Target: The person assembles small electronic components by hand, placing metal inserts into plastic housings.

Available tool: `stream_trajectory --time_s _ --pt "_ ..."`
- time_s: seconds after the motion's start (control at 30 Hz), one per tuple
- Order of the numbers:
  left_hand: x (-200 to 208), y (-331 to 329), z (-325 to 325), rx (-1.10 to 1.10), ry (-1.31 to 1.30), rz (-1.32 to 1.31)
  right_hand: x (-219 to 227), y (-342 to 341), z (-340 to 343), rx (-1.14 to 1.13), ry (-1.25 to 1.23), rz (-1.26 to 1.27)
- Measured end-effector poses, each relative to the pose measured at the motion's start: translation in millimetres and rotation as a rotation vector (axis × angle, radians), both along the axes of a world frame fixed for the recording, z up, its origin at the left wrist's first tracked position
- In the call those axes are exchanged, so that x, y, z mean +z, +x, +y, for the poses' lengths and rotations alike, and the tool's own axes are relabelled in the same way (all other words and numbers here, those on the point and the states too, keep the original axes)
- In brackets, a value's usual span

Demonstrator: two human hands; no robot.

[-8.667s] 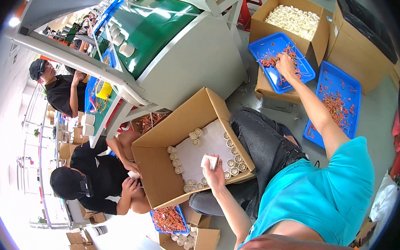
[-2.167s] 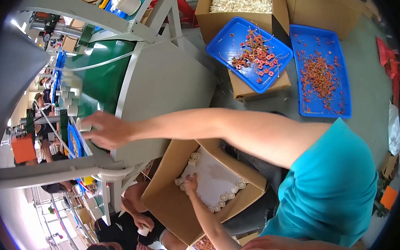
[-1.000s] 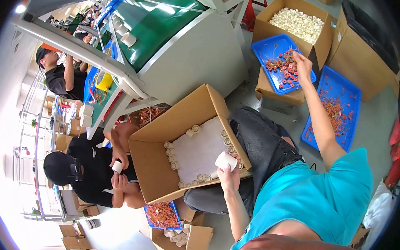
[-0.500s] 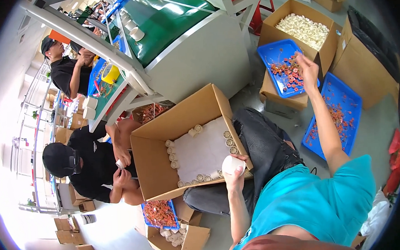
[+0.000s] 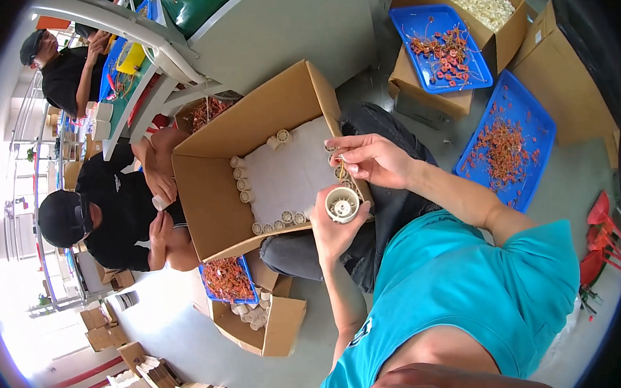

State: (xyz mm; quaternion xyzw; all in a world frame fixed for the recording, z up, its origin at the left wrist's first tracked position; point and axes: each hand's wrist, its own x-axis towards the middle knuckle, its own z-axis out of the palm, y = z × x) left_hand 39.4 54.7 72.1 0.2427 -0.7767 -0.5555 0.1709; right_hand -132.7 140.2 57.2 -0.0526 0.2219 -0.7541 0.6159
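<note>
Just below the middle of the frame I see my left hand [image 5: 335,229] curled around a small white cup [image 5: 342,205], its open mouth facing up, while just above it my right hand [image 5: 373,160] pinches a thin wire piece [image 5: 342,168] between thumb and fingertips right over that cup. Behind both hands sits the open cardboard box [image 5: 216,199], left of centre, with a white sheet [image 5: 288,177] on its floor and more white cups lined along the sheet's edges. Farther off, toward the upper right, two blue trays [image 5: 524,123] hold heaps of reddish wire parts, and at the left edge another person [image 5: 108,211] in black handles a cup of their own.
</note>
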Motion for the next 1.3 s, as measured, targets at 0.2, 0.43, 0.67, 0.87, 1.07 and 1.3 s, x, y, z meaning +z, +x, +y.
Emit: stream_trajectory --time_s 0.2,0.43,0.67,0.87,1.07,1.3 --pt "22 17 0 0.011 0.158 0.116 -16 -1 6 -0.041 0.074 0.546" --pt "26 11 -8 0.031 -0.245 0.054 -11 6 11 -0.252 0.146 0.84" --pt "-15 0 -36 0.341 -0.548 0.19 51 6 19 -0.404 0.024 1.102" --pt "-22 -4 -36 0.411 -0.679 0.322 54 27 23 -0.306 -0.01 1.247" --pt "-22 -7 -35 0.466 -0.682 0.364 47 32 19 -0.198 0.032 0.965" --pt "-20 -6 -33 0.438 -0.702 0.355 40 32 13 -0.187 0.056 0.938"
